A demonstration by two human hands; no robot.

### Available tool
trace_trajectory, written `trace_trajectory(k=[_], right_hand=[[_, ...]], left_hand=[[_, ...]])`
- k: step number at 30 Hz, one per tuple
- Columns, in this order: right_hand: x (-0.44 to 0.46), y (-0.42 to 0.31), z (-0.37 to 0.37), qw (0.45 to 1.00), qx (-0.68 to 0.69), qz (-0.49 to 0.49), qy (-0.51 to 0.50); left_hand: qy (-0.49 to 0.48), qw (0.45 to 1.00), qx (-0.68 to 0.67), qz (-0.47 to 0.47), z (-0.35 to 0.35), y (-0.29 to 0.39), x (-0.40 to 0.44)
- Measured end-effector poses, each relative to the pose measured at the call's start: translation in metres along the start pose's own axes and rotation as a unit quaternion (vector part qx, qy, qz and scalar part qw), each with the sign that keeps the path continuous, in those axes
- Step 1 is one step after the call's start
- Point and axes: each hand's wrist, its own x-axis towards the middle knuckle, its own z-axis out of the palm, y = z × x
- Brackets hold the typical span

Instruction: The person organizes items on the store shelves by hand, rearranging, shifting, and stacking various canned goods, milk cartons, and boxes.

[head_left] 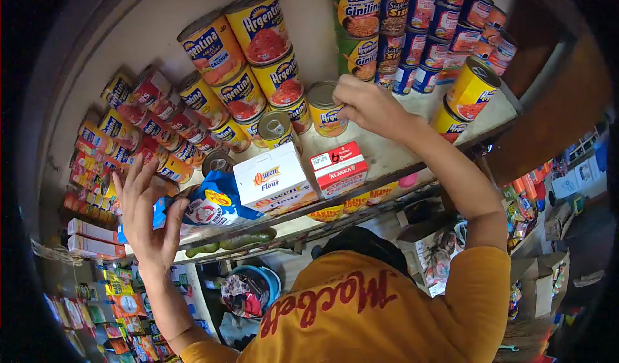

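My right hand (374, 105) is at the right side of a yellow Argentina can (327, 110) on the shelf, its curled fingers and thumb against the can's rim and side. My left hand (147, 211) is raised at the shelf's left front, fingers spread and thumb apart, with nothing seen in it. Close to its thumb lies a blue plastic pack (216, 202). A white Queen Flour box (272, 175) and a red and white Alaska box (338, 168) stand along the front edge. Behind them is a can with a ring-pull lid (276, 127).
Stacked Argentina cans (248, 95) line the back, with more stacked tins (412, 37) at the right. Two yellow cans (465, 98) stand one on the other near the shelf's (393, 144) right end. Below are hanging snack packets (122, 305) and a blue bucket (271, 289).
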Motion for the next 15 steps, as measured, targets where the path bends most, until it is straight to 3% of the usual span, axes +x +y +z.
trace_trajectory(k=[12, 15], right_hand=[[-0.038, -0.024, -0.048, 0.995, -0.013, 0.044, -0.087], [-0.05, -0.039, -0.084, 0.988, -0.151, 0.022, -0.01]], left_hand=[[0.001, 1.0, 0.007, 0.021, -0.003, 0.007, -0.003], [0.006, 1.0, 0.008, 0.03, -0.001, 0.01, 0.002]])
